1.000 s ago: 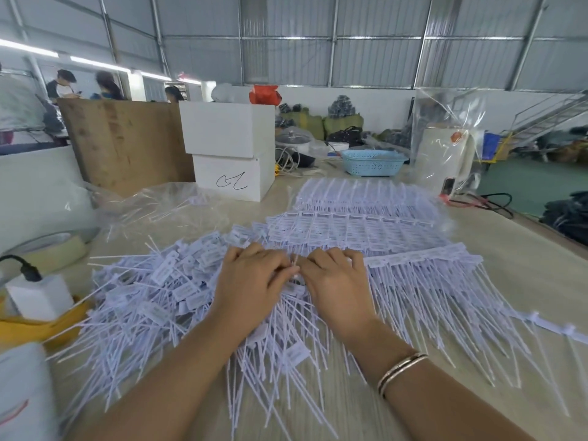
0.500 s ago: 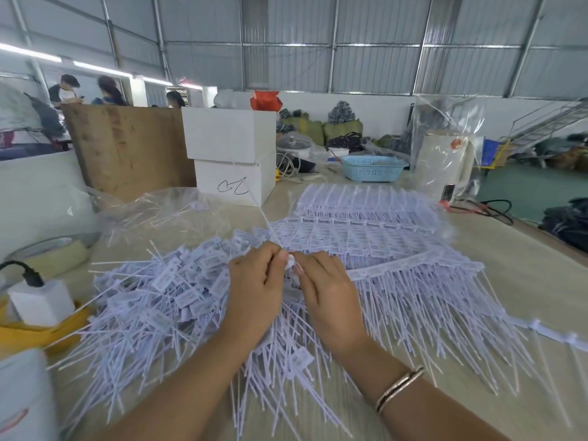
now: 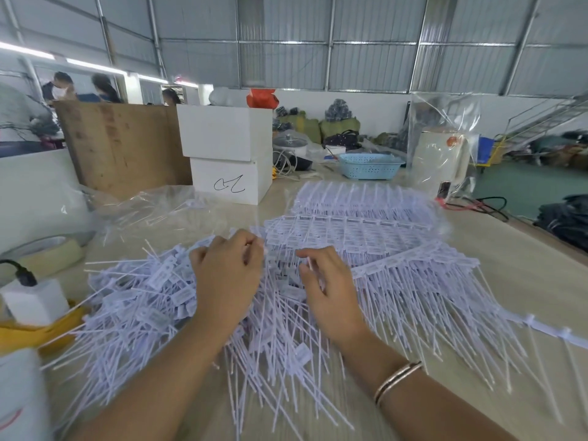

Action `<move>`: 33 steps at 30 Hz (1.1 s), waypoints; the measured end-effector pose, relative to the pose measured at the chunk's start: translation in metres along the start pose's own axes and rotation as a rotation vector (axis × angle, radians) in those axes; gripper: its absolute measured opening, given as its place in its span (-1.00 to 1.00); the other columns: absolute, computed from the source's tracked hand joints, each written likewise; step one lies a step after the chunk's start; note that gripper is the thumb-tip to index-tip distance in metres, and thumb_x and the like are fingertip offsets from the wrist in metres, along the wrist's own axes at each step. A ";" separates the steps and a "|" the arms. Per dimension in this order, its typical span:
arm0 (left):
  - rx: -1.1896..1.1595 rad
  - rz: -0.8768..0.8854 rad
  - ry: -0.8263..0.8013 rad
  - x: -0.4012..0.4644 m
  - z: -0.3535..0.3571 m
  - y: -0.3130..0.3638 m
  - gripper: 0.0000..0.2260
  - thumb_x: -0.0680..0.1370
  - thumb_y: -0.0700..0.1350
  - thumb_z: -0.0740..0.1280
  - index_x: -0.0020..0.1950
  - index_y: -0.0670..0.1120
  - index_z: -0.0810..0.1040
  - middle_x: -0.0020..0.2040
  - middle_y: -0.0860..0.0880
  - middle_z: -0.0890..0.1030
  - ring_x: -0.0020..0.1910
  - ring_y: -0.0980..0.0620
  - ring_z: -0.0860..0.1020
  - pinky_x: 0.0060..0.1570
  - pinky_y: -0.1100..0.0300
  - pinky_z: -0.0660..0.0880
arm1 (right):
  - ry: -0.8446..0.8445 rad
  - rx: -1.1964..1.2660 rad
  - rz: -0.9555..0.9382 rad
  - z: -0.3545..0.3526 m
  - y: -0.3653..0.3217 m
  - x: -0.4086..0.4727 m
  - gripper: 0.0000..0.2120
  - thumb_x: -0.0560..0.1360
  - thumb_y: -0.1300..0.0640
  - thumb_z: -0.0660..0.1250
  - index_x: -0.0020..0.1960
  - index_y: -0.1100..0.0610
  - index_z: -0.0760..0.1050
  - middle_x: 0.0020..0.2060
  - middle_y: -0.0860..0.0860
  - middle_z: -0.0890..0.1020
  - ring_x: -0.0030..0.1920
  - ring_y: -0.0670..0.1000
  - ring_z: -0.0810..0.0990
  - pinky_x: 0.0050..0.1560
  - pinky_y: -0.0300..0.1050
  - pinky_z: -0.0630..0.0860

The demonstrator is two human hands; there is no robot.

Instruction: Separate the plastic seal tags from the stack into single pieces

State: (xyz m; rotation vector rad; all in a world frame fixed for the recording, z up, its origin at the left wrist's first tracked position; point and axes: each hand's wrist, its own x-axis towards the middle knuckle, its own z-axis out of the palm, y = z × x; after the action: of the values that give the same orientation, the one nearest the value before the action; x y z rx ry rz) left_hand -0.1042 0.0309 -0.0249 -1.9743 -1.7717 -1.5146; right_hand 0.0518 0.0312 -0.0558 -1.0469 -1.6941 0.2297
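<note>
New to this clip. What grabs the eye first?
The big sprawl of white seal tags covering the table's middle, loose singles heaped at left. Behind and right lies the stack of tags still joined in rows. Both hands sit mid-pile: the left hand pinches a tag, the right hand is beside it, a bracelet on that wrist.

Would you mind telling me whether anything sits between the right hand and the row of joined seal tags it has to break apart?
Nothing visible does. The right hand rests at the near left end of the joined tag strip, with only loose tags heaped under and around the left hand.
</note>
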 end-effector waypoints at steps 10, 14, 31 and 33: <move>0.257 0.210 0.107 -0.005 0.005 -0.001 -0.66 0.48 -0.16 0.38 0.26 0.01 0.53 0.20 -0.13 0.47 0.13 -0.15 0.41 0.01 -0.02 0.22 | -0.161 0.153 0.072 0.002 0.009 -0.003 -0.45 0.42 0.28 0.07 0.20 -0.32 0.22 -0.04 -0.25 0.46 -0.01 -0.23 0.47 -0.06 -0.37 0.44; 0.132 0.517 -0.120 -0.009 0.000 0.001 -0.69 0.41 -0.15 0.25 0.09 0.07 0.59 0.11 0.09 0.55 0.14 0.05 0.38 0.00 0.08 0.14 | -0.118 0.175 0.034 0.004 0.011 -0.003 -0.39 0.43 0.34 0.11 0.23 -0.32 0.20 0.01 -0.33 0.43 -0.05 -0.18 0.47 -0.08 -0.33 0.45; 0.179 0.641 -0.182 -0.011 0.014 -0.005 -0.76 0.50 0.13 0.21 -0.16 0.10 0.64 -0.16 0.20 0.61 -0.12 0.11 0.53 0.02 0.11 0.15 | -0.441 -0.309 -0.072 -0.020 0.019 0.003 -0.71 0.53 0.28 0.23 0.22 0.12 0.52 -0.05 -0.05 0.57 0.01 -0.03 0.49 0.33 0.13 0.27; 0.177 0.632 -0.183 -0.011 0.014 -0.005 -0.75 0.50 0.11 0.21 -0.17 0.09 0.65 -0.17 0.19 0.61 -0.14 0.09 0.55 0.02 0.09 0.18 | -0.486 -0.451 -0.087 -0.023 0.021 0.003 -0.69 0.61 0.08 0.16 0.33 0.01 0.44 0.11 -0.07 0.58 0.18 -0.04 0.48 0.44 0.08 0.09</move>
State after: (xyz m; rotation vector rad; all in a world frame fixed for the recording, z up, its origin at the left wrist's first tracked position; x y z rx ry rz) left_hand -0.0986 0.0337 -0.0420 -2.3184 -1.0988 -0.9656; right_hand 0.0820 0.0383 -0.0576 -1.3143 -2.2961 0.0425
